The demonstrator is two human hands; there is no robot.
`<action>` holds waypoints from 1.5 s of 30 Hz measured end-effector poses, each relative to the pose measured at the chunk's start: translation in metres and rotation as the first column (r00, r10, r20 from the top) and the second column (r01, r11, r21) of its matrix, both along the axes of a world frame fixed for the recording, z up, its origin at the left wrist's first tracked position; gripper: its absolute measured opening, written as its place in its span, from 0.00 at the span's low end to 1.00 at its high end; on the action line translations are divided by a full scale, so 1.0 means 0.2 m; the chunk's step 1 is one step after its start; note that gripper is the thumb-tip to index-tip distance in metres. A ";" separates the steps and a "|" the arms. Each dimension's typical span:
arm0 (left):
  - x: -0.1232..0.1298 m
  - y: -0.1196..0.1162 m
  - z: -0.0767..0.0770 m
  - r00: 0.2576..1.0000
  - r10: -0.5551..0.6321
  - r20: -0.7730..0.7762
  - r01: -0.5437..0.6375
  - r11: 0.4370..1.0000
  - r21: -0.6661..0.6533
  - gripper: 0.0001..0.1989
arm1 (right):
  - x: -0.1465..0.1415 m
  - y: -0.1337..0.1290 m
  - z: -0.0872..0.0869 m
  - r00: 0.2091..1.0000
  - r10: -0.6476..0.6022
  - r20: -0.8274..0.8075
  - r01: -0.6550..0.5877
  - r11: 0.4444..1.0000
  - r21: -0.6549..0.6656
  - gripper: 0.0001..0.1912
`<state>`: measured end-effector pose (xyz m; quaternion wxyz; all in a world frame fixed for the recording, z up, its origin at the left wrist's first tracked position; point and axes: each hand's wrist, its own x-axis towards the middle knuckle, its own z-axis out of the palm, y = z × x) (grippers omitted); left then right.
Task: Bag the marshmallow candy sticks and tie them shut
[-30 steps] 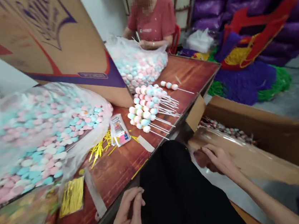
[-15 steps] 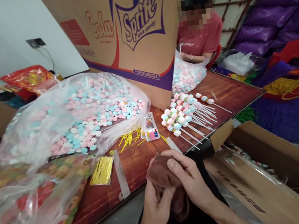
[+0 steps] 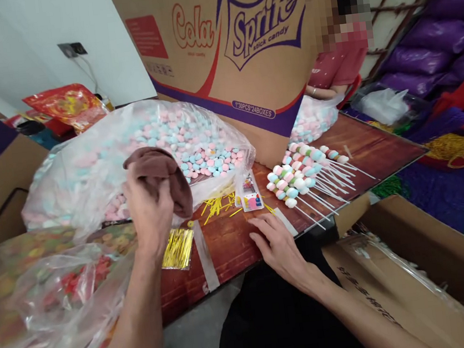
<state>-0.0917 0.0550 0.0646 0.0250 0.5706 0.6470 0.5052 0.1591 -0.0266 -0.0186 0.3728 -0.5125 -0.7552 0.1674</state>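
Note:
My left hand (image 3: 150,208) grips a bunched brown cloth (image 3: 174,180) above the front of a large clear bag of pink, blue and white candies (image 3: 214,162). My right hand (image 3: 275,241) is at the table's front edge, fingers apart, with nothing in it. Beyond it lie a pile of marshmallow sticks (image 3: 299,174), some loose yellow ties (image 3: 216,205) and small printed cards (image 3: 252,198). A packet of gold ties (image 3: 178,249) rests on the red-brown table (image 3: 232,252), just right of my left wrist.
A big cardboard carton (image 3: 222,86) stands behind the candy bag. Bags with colourful contents (image 3: 77,286) cover the left side. An open box (image 3: 435,262) sits at the lower right. Across the table is a person in a red shirt (image 3: 343,63), beside another candy bag (image 3: 313,117).
Both hands held the brown cloth together before. Now my left hand has carried it up and left over the candy bag, and my right hand has let go. The view has shifted left.

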 end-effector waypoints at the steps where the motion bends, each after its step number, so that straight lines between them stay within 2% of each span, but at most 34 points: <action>1: 0.00 0.06 -0.02 0.996 -0.009 -0.084 0.000 0.995 -0.102 0.34 | -0.01 0.03 0.00 0.998 -0.028 0.053 0.027 0.999 0.020 0.15; 3: 0.02 0.13 -0.09 0.982 -0.054 -0.181 0.008 0.969 -0.247 0.43 | -0.01 0.08 0.00 0.984 -0.082 0.157 0.076 0.996 0.045 0.16; 4: 0.04 0.13 -0.13 0.972 -0.080 -0.220 0.019 0.963 -0.267 0.43 | 0.00 0.10 0.00 0.974 -0.109 0.201 0.100 0.994 0.054 0.17; 7: 0.14 0.02 -0.21 0.935 -0.128 -0.330 0.077 0.983 -0.165 0.31 | 0.01 0.18 -0.02 0.943 -0.181 0.280 0.165 0.983 0.080 0.18; 9: 0.23 -0.07 -0.25 0.934 -0.213 -0.287 0.186 0.976 -0.117 0.21 | 0.02 0.22 -0.03 0.919 -0.217 0.330 0.193 0.976 0.103 0.17; 10: 0.28 -0.11 -0.27 0.927 -0.297 -0.231 0.270 0.953 -0.139 0.17 | 0.01 0.24 -0.04 0.906 -0.224 0.361 0.196 0.974 0.110 0.17; 12: 0.39 -0.13 -0.31 0.875 -0.474 -0.095 0.441 0.863 -0.248 0.12 | 0.01 0.27 -0.05 0.882 -0.221 0.416 0.187 0.975 0.119 0.16; 13: 0.43 -0.12 -0.33 0.859 -0.507 -0.073 0.467 0.834 -0.293 0.12 | 0.01 0.28 -0.06 0.876 -0.215 0.432 0.179 0.976 0.122 0.16; 17: 0.57 0.04 -0.40 0.846 -0.507 -0.164 0.436 0.836 -0.334 0.15 | 0.02 0.28 -0.08 0.897 -0.194 0.396 0.159 0.980 0.120 0.16; 19: 0.59 0.13 -0.41 0.833 -0.515 -0.204 0.422 0.829 -0.367 0.17 | 0.03 0.28 -0.08 0.914 -0.196 0.354 0.170 0.980 0.105 0.15; 21: 0.59 0.19 -0.42 0.826 -0.530 -0.193 0.424 0.809 -0.407 0.14 | 0.04 0.27 -0.08 0.925 -0.199 0.324 0.180 0.980 0.088 0.14; 25: 0.58 0.24 -0.43 0.838 -0.523 -0.155 0.417 0.798 -0.436 0.03 | 0.04 0.28 -0.07 0.931 -0.196 0.307 0.180 0.980 0.081 0.14; 29: 0.57 0.22 -0.42 0.856 -0.500 -0.135 0.408 0.812 -0.418 0.06 | 0.03 0.28 -0.08 0.937 -0.210 0.280 0.199 0.978 0.069 0.16; 33: 0.55 0.16 -0.38 0.896 -0.439 -0.062 0.393 0.852 -0.346 0.06 | 0.04 0.29 -0.06 0.963 -0.246 0.111 0.240 0.969 0.064 0.18; 36: 0.55 0.07 -0.35 0.910 -0.412 0.041 0.406 0.869 -0.282 0.07 | 0.05 0.28 -0.02 0.959 -0.272 -0.077 0.277 0.959 0.061 0.15; 39: 0.58 -0.02 -0.35 0.877 -0.436 0.203 0.474 0.855 -0.210 0.08 | 0.04 0.26 0.02 0.927 -0.208 -0.313 0.204 0.978 -0.043 0.11; 40: 0.59 -0.06 -0.35 0.856 -0.443 0.268 0.498 0.845 -0.194 0.08 | 0.03 0.26 0.04 0.893 -0.176 -0.415 0.141 0.984 -0.113 0.09; 42: 0.61 -0.13 -0.35 0.810 -0.413 0.416 0.514 0.842 -0.165 0.08 | 0.01 0.25 0.05 0.766 -0.142 -0.628 -0.023 0.969 -0.247 0.09; 44: 0.63 -0.22 -0.35 0.741 -0.328 0.586 0.497 0.855 -0.149 0.11 | 0.00 0.23 0.07 0.616 -0.161 -0.771 -0.151 0.937 -0.316 0.10; 45: 0.63 -0.27 -0.34 0.685 -0.279 0.674 0.502 0.850 -0.158 0.13 | 0.00 0.22 0.09 0.566 -0.172 -0.806 -0.186 0.926 -0.328 0.09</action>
